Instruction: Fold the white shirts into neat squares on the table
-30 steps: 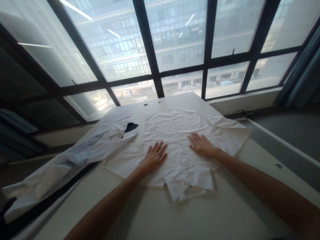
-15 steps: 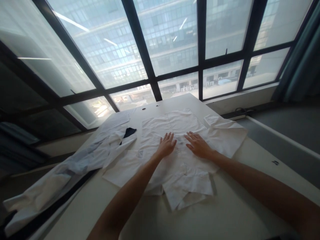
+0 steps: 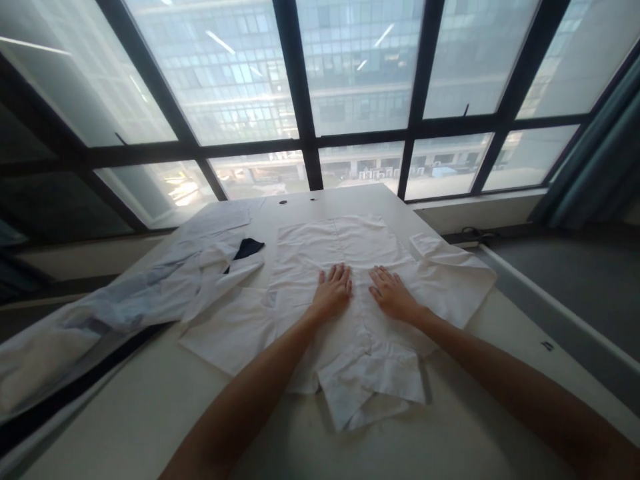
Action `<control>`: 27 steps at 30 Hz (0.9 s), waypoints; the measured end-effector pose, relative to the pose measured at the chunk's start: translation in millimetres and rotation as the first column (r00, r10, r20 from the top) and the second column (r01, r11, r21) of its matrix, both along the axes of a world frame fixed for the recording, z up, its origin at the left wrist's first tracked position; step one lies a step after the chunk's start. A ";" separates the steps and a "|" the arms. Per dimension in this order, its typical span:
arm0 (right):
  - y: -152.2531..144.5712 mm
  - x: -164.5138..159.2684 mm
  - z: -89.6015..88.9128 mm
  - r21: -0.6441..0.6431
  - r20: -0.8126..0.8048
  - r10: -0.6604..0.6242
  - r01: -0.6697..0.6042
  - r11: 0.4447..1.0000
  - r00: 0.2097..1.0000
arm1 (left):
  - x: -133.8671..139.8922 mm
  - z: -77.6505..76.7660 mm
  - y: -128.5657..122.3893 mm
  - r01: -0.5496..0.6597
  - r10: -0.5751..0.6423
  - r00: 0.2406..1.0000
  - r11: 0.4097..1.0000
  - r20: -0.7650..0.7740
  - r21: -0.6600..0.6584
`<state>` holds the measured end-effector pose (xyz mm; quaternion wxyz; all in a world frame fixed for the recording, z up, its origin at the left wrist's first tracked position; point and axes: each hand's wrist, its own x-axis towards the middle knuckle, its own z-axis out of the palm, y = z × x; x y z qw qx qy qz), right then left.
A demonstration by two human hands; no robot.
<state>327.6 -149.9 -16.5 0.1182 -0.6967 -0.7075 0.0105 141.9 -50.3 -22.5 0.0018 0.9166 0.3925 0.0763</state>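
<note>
A: What lies nearest you on the table (image 3: pixel 150 393)?
B: Your white shirt (image 3: pixel 357 317), spread out in front of you, with folded flaps (image 3: pixel 375 383) at its near edge and a sleeve out to each side.
A: How is your left hand (image 3: pixel 334 291) set?
B: Palm down on the shirt's middle, fingers extended and slightly apart. Your right hand (image 3: pixel 393 293) lies the same way, just across the shirt's centre line.
A: And farther off?
B: To your left, a heap of pale cloth (image 3: pixel 165 293) with a dark piece (image 3: pixel 249 249) beside the shirt; beyond the table, your dark-framed windows (image 3: pixel 363 67).
</note>
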 end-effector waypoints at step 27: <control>76.9 94.7 -15.4 -0.077 0.120 -0.257 0.267 0.961 0.959 | -1.0 1.7 -3.0 0.006 -0.005 0.999 1.000 0.053 -0.021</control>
